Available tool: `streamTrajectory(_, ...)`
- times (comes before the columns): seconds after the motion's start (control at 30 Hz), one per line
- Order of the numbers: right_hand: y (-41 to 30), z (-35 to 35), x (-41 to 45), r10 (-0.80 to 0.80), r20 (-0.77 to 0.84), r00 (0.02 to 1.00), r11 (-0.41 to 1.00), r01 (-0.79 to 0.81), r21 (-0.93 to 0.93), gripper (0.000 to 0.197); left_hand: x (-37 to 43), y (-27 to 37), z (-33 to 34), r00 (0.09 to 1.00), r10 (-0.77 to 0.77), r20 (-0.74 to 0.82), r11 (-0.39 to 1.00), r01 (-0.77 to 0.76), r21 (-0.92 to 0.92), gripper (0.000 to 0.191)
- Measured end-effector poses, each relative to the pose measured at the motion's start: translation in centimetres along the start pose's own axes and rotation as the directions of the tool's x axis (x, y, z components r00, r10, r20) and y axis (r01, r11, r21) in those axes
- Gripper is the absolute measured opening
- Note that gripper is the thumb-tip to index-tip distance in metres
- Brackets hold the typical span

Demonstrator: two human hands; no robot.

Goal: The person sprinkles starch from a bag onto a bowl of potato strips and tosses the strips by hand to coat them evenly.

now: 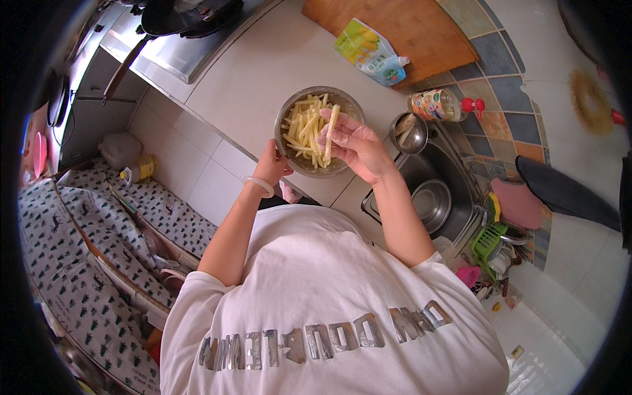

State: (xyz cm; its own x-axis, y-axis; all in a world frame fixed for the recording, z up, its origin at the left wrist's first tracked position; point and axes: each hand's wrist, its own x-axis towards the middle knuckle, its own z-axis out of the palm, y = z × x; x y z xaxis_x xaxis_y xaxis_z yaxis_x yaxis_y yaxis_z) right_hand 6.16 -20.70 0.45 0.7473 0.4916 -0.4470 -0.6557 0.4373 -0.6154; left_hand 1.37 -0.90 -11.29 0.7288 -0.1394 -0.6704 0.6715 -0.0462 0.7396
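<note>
A round metal bowl [349, 96] stands near the counter's front edge, filled with pale yellow potato strips [305, 122]. My left hand [272, 163], with a pale bangle at the wrist, grips the bowl's near left rim. Above the right side of the bowl, my right hand [353, 143] holds one long potato strip [332, 131] between thumb and fingers. Its fingers look wet or coated with a whitish film. To the right of the bowl sits a small metal ladle or cup [410, 140] with something pale inside.
The sink [447, 153] with a metal basin [431, 205] lies right. Behind are a spouted pouch [373, 54], a wooden board [395, 24] and a red-capped bottle [439, 104]. A wok [170, 19] is on the stove at upper left, its handle [126, 69] past the counter edge.
</note>
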Motion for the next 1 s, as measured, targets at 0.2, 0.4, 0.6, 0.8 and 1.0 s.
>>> streamTrajectory(0.2,-3.0,5.0,-2.6,-0.082,-0.004,0.997,0.996,0.082,0.044,0.04,-0.2,0.3,0.0,1.0,-0.012,0.003,1.0,0.012,-0.013,0.027)
streamTrajectory(0.4,-4.2,6.4,-4.0,-0.105,0.053,0.993,0.992,0.101,0.076,0.053,-0.2,0.3,0.0,1.0,-0.013,0.015,1.0,0.014,-0.017,0.026)
streamTrajectory(0.6,-4.4,6.3,-4.3,-0.108,0.064,0.992,0.986,0.098,0.136,0.048,0.2,-0.3,-0.3,1.0,-0.005,0.026,1.0,0.006,-0.02,0.024)
streamTrajectory(0.8,-4.2,6.6,-4.2,-0.125,-0.049,0.991,0.987,0.129,0.098,0.035,0.4,-0.4,-0.3,1.0,-0.013,0.016,1.0,0.014,-0.011,0.026)
streamTrajectory(1.0,-3.1,5.3,-3.2,-0.195,-0.094,0.976,0.978,0.187,-0.086,0.035,-0.6,1.0,0.0,1.0,-0.021,0.004,0.999,0.021,-0.034,0.026)
